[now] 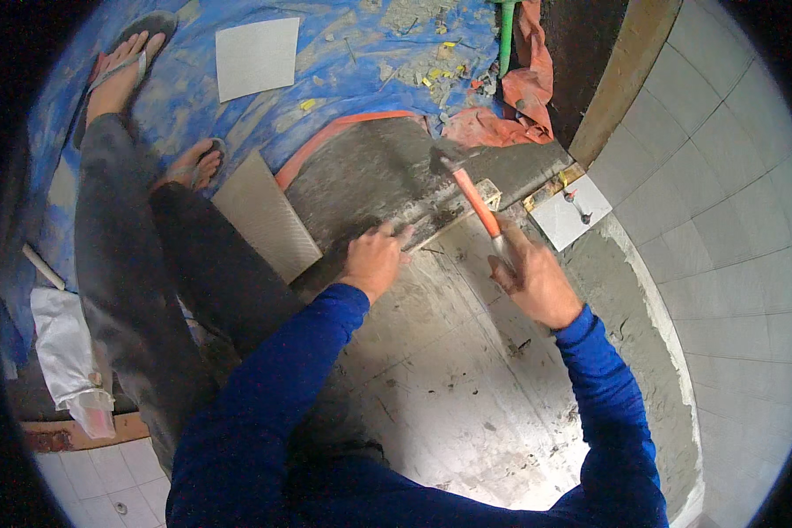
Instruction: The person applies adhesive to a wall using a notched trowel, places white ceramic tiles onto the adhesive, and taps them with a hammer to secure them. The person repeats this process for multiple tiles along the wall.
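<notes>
Now your right hand [537,275] grips the orange tool [475,201]; left hand's [376,262] hold is unclear; far right tile [559,220] seems set, near mortar [629,308] bare.

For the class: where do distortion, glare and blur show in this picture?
In the head view, joints on the tiled wall curve and the corners go black; the same view shows the floor glaring nearly white toward the bottom; there too, the far end of the orange-handled tool in the right hand looks soft, perhaps from motion.
</notes>
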### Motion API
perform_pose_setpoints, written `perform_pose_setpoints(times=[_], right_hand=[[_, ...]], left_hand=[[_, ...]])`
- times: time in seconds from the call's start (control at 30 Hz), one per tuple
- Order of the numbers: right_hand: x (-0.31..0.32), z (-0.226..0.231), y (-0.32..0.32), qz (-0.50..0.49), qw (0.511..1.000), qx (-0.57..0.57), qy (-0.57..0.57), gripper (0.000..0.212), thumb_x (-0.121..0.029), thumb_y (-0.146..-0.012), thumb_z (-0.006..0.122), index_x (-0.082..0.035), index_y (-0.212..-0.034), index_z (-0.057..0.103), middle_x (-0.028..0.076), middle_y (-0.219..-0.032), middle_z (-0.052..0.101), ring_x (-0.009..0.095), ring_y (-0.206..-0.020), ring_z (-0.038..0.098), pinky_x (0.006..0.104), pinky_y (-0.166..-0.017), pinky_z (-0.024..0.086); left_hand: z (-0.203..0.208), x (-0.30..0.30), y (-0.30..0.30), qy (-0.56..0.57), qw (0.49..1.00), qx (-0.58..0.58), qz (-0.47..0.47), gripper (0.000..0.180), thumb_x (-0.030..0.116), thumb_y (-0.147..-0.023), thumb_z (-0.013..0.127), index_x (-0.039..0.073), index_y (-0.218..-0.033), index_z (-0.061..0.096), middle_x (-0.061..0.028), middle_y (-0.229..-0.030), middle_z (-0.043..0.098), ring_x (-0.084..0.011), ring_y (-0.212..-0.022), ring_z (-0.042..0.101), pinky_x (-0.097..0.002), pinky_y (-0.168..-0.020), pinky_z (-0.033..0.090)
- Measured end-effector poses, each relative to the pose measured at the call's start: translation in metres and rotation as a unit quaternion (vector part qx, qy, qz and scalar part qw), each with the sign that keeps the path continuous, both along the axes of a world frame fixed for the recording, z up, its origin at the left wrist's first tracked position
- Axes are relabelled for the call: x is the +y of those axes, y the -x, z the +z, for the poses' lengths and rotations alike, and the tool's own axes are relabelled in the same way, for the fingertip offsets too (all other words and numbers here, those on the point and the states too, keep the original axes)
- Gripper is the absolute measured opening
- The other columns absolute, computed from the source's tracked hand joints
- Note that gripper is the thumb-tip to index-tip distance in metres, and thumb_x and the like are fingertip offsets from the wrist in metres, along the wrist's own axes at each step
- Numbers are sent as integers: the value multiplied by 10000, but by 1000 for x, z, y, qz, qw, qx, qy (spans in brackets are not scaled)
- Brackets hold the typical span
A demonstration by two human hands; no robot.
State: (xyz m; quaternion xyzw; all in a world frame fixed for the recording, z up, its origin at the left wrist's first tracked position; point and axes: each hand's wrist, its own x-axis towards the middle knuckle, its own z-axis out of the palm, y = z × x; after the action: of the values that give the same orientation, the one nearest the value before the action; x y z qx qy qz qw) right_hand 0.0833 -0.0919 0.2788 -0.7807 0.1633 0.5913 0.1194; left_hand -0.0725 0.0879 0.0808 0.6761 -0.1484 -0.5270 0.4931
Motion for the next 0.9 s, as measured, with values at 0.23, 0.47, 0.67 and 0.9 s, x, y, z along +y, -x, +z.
perform_pose_setpoints(times=[0.23, 0.47, 0.67, 0.9], right_hand=[[9, 28, -14, 43, 994, -41, 89, 566, -76, -948, 670, -39, -1466, 445, 337, -1022, 684, 537, -922, 678, 575, -763, 536], [17, 38, -22, 33, 997, 27, 58, 516, -103, -971, 656, -17, -1443, 466, 358, -996, 681, 545, -924, 680, 580, -768, 536], [75, 29, -75, 1, 1000, -10, 10, 514, -130, -982, 673, -1, -1438, 474, 341, -986, 688, 515, -868, 703, 537, -771, 557], [113, 11, -118, -24, 983, -183, 8, 506, -79, -946, 681, -16, -1404, 474, 293, -964, 694, 459, -850, 735, 500, -730, 577]], left_hand=[[1, 2, -11, 0, 999, 45, -9, 592, 324, -843, 837, 169, -1394, 688, -165, -1203, 709, -409, -980, 731, -496, -854, 591], [-1, 1, -4, -26, 998, 57, -12, 538, 326, -838, 845, 122, -1319, 716, -141, -1215, 722, -396, -1005, 732, -494, -870, 590], [-4, -4, 2, -24, 998, 47, 20, 365, 334, -840, 844, 74, -1080, 754, -132, -1108, 703, -386, -995, 730, -513, -849, 584], [-2, -8, 6, -46, 998, 42, 15, 483, 321, -813, 848, 134, -1247, 746, -132, -1216, 704, -396, -988, 733, -508, -863, 594]])
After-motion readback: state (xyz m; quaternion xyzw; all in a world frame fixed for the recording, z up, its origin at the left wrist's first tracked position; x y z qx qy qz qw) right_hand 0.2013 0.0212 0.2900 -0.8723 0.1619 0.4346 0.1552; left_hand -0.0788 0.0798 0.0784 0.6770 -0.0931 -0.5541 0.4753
